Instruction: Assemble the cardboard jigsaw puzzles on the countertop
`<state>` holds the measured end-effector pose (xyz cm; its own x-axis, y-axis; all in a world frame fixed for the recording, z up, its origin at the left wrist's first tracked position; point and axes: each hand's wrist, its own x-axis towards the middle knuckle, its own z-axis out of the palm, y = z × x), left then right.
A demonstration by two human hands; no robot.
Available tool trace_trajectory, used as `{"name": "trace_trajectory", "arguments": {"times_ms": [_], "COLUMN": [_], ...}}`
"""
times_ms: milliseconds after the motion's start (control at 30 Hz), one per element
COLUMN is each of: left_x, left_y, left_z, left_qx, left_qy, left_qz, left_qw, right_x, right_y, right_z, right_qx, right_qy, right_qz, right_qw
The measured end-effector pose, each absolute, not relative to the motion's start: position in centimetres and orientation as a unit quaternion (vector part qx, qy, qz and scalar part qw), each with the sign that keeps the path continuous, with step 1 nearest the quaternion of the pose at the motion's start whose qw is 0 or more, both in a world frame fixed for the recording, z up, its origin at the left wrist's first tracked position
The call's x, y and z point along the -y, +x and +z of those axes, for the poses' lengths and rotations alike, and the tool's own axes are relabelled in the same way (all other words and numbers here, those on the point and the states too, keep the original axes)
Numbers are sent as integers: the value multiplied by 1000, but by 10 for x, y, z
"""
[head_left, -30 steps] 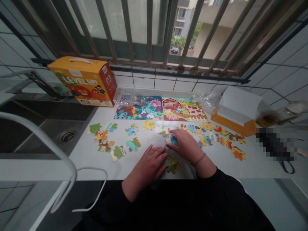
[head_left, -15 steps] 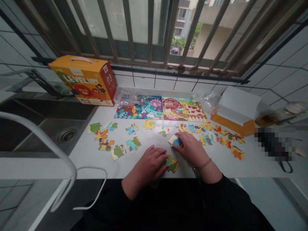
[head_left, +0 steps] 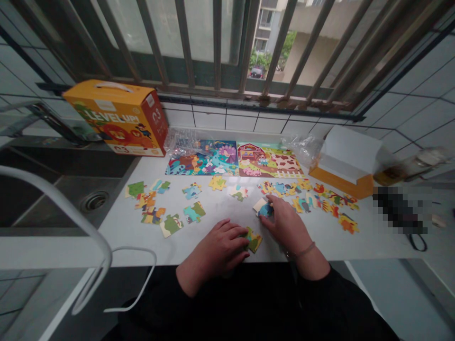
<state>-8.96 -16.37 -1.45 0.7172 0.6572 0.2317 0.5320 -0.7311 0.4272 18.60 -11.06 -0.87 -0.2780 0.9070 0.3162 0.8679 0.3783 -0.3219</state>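
Between the thumb and fingers of my right hand (head_left: 289, 225) is a blue and cream puzzle piece (head_left: 262, 207), just over or on the counter. My left hand (head_left: 220, 244) rests near the counter's front edge. Its fingers curl over the left side of a green and yellow puzzle piece (head_left: 254, 239), which they partly hide. Behind the hands lie a cream piece with green (head_left: 239, 192), a yellow piece (head_left: 217, 183) and a blue animal piece (head_left: 192, 190). To the left of my left hand are a teal and green piece (head_left: 194, 212) and a green and cream piece (head_left: 171, 225).
Several yellow and orange pieces (head_left: 348, 222) spread at the right. Two picture sheets (head_left: 202, 158) lie at the back beside crumpled clear plastic (head_left: 302, 147). An orange box (head_left: 117, 118) stands by the sink (head_left: 71, 199); an open white-and-orange box (head_left: 350, 156) sits right. A white cable (head_left: 81, 222) arcs at left.
My right hand has moved the blue and cream piece slightly to the right, away from my left hand. My left hand stays on its piece. The whole view has shifted a little.
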Motion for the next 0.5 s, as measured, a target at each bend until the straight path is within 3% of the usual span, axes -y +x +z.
{"name": "trace_trajectory", "arguments": {"times_ms": [300, 500], "left_x": [162, 161], "left_y": [-88, -86], "left_z": [-11, -16], "left_qx": [-328, -324], "left_qy": [910, 910], "left_qz": [183, 203], "left_qw": [176, 160], "right_x": [120, 123], "right_y": [135, 102], "right_z": [3, 7], "right_qx": [721, 816], "right_qy": [-537, -477], "right_qz": [128, 123], "right_qw": [419, 302]}}
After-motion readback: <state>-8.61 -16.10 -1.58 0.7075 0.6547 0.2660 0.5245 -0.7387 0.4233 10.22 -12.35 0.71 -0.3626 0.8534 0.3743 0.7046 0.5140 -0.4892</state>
